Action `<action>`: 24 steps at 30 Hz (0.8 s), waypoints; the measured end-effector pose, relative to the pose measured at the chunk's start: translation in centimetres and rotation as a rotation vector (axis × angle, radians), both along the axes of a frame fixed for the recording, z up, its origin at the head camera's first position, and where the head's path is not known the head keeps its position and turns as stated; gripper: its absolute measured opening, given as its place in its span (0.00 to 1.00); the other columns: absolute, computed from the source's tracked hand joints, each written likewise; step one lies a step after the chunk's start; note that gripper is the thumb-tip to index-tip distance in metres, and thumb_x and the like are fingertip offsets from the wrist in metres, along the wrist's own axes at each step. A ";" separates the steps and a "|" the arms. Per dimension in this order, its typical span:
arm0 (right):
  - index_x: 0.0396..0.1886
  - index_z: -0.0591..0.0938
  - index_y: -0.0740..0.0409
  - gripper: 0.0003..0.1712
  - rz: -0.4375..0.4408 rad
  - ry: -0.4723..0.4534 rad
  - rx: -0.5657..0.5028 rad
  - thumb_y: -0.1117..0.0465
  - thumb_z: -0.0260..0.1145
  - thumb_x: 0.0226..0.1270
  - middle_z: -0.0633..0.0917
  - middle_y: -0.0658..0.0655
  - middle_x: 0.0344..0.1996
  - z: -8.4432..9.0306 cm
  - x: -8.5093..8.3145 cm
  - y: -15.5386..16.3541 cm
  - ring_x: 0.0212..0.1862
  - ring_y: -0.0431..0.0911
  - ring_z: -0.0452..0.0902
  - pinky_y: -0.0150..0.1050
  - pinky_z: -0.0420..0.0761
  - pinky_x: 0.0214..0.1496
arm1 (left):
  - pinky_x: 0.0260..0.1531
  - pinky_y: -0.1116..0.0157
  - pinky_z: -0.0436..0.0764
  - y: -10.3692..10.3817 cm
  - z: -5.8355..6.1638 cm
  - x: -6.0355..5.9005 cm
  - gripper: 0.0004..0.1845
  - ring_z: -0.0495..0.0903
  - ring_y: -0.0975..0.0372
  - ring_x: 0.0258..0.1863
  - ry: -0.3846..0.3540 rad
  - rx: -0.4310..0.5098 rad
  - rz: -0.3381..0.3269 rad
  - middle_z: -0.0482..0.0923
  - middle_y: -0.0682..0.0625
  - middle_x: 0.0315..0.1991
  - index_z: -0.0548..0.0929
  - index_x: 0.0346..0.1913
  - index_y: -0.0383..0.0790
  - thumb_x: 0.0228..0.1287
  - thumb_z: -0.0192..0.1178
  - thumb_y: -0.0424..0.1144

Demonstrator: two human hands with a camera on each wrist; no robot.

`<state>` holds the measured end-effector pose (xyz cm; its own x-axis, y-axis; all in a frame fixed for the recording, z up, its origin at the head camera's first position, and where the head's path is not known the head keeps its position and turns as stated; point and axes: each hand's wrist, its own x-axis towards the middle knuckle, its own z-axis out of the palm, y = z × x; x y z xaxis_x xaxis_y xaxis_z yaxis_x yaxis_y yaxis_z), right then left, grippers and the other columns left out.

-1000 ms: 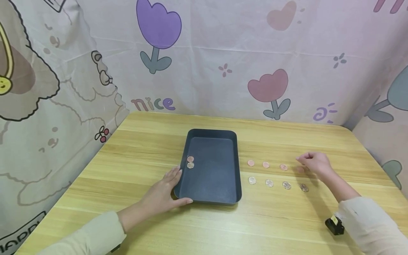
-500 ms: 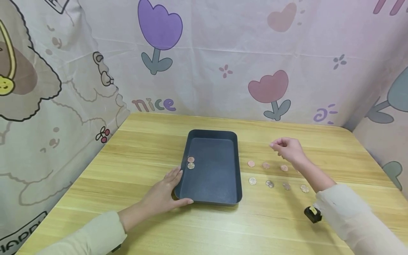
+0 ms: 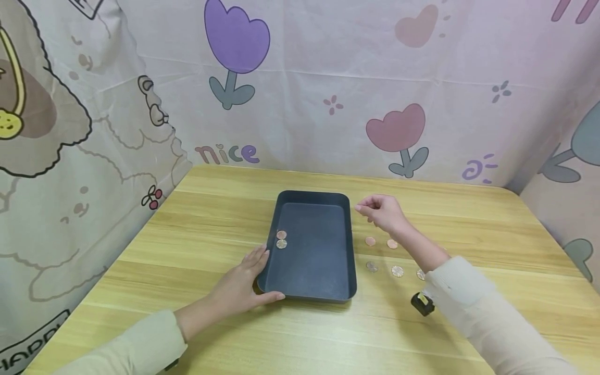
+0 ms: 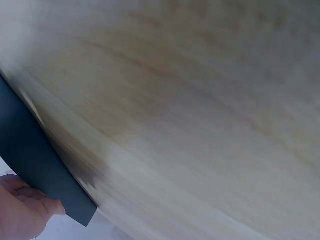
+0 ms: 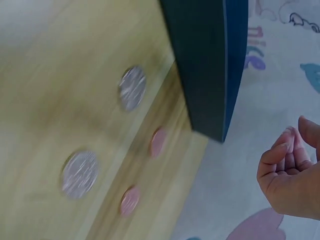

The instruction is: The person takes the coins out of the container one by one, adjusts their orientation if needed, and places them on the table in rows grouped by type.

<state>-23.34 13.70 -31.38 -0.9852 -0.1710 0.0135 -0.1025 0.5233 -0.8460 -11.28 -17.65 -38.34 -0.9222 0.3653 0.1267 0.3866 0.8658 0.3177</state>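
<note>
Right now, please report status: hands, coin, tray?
Left hand rests flat against tray near corner. Right hand curled, raised beside tray's far right edge; pinched coin not visible. Two coins already inside. Path unobstructed.

Your right hand [image 3: 382, 212] has its fingertips pinched together; whatever sits between them is too small to make out, in the right wrist view too. Your right forearm [image 3: 422, 250] covers part of the coin rows [image 3: 397, 271] on the table, so no full count. Left wrist view is motion-blurred: only a tray [image 4: 35, 165] corner and the edge of your left hand [image 4: 22, 212], cut off by the frame. Coin faces unreadable.
</note>
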 end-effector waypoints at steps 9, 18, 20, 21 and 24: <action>0.41 0.81 0.68 0.14 0.058 0.001 -0.034 0.60 0.62 0.64 0.75 0.48 0.22 0.6 -0.8 -4.5 0.26 0.43 0.71 0.30 0.73 0.26 | 0.59 0.47 0.70 -0.1 0.0 0.0 0.52 0.61 0.42 0.67 0.000 0.009 0.002 0.58 0.35 0.69 0.64 0.65 0.28 0.48 0.61 0.68; 0.37 0.82 0.65 0.11 0.104 0.018 -0.055 0.60 0.64 0.62 0.79 0.53 0.24 0.4 -1.7 -9.0 0.33 0.54 0.76 0.40 0.81 0.37 | 0.58 0.47 0.72 -0.1 0.0 -0.1 0.52 0.61 0.42 0.66 0.001 0.018 -0.006 0.59 0.35 0.68 0.65 0.65 0.28 0.48 0.61 0.67; 0.37 0.82 0.65 0.11 0.124 0.026 -0.057 0.60 0.64 0.62 0.80 0.52 0.23 0.1 -2.0 -9.8 0.34 0.56 0.77 0.36 0.79 0.34 | 0.58 0.47 0.72 -0.1 0.0 -0.1 0.52 0.61 0.42 0.67 -0.004 0.019 -0.007 0.59 0.36 0.69 0.65 0.65 0.28 0.48 0.61 0.67; 0.37 0.83 0.65 0.11 0.133 0.025 -0.060 0.60 0.64 0.62 0.80 0.51 0.23 -0.1 -2.2 -10.1 0.34 0.56 0.77 0.33 0.78 0.32 | 0.58 0.47 0.72 0.0 0.0 -0.1 0.52 0.61 0.42 0.67 -0.007 0.021 -0.007 0.59 0.36 0.69 0.64 0.65 0.28 0.48 0.61 0.67; 0.37 0.83 0.65 0.11 0.163 0.030 -0.064 0.60 0.64 0.62 0.80 0.51 0.23 -0.8 -2.7 -11.0 0.33 0.57 0.77 0.30 0.75 0.30 | 0.58 0.47 0.72 -0.1 0.0 -0.1 0.52 0.61 0.42 0.67 -0.009 0.023 -0.006 0.59 0.36 0.69 0.64 0.65 0.28 0.48 0.61 0.67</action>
